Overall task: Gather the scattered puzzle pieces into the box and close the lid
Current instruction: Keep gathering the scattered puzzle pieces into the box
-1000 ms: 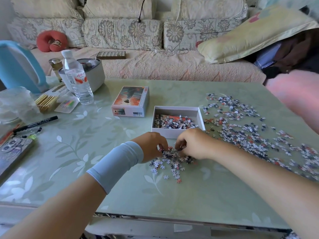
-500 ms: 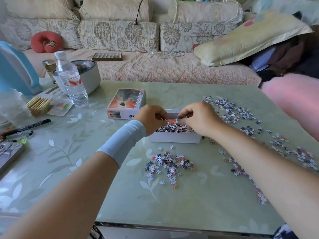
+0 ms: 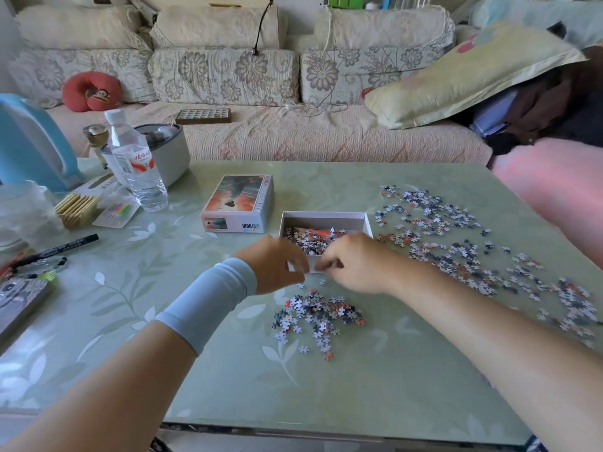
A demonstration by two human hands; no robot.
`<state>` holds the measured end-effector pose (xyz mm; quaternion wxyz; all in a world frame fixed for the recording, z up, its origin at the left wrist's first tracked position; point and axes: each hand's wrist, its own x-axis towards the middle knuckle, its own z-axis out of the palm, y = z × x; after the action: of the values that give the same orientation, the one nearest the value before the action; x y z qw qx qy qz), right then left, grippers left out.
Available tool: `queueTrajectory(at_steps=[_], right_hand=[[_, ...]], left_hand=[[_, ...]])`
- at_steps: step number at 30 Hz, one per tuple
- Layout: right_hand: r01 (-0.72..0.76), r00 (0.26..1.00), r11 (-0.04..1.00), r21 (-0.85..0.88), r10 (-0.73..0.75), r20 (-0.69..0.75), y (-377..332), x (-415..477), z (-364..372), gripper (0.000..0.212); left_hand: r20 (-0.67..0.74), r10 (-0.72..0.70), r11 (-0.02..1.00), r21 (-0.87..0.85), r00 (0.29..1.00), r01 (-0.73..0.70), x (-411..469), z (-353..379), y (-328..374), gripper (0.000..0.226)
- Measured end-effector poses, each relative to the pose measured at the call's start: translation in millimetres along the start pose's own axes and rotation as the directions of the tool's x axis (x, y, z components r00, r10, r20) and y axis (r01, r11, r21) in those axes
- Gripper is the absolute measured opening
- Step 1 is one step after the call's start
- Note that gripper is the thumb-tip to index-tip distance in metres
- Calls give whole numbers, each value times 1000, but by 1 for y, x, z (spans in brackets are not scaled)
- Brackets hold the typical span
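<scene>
The open box [image 3: 326, 215] sits mid-table [image 3: 408, 396], partly filled with pieces, its lid [image 3: 239, 203] lying just left of it; the left hand [image 3: 274, 265] and right hand [image 3: 355, 264] hover close together at the box's near wall, fingers curled downward; blur hides each grip, so I cannot tell whether either pinches pieces; a small pile [image 3: 316, 316] lies just near of them; a wide scatter [image 3: 456, 246] spreads right.

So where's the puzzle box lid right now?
In the head view the lid lies picture side up on the table, just left of the open box and right of the water bottle.
</scene>
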<state>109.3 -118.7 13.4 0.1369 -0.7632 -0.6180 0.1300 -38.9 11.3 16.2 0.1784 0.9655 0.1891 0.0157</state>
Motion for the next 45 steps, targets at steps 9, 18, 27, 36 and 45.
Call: queueTrajectory(at_steps=[9,18,27,36,45], right_hand=[[-21,974,999,-45,30,224,3,-13,22,45],[-259,921,958,-125,284,267,-4,-39,19,101],[-235,968,971,40,231,94,-18,-31,33,42],[-208,974,977,45,203,104,-17,-16,26,26],[-234,970,930,283,243,1,-2,-3,-22,14]], left_hand=[[164,47,988,140,985,-71,-23,27,5,55],[258,18,985,159,966,-61,-19,31,17,61],[129,-5,999,53,992,-2,-16,30,17,32],[51,-124,978,-163,991,131,-15,30,6,11],[-42,-141,896,-431,989,109,7,4,0,10]])
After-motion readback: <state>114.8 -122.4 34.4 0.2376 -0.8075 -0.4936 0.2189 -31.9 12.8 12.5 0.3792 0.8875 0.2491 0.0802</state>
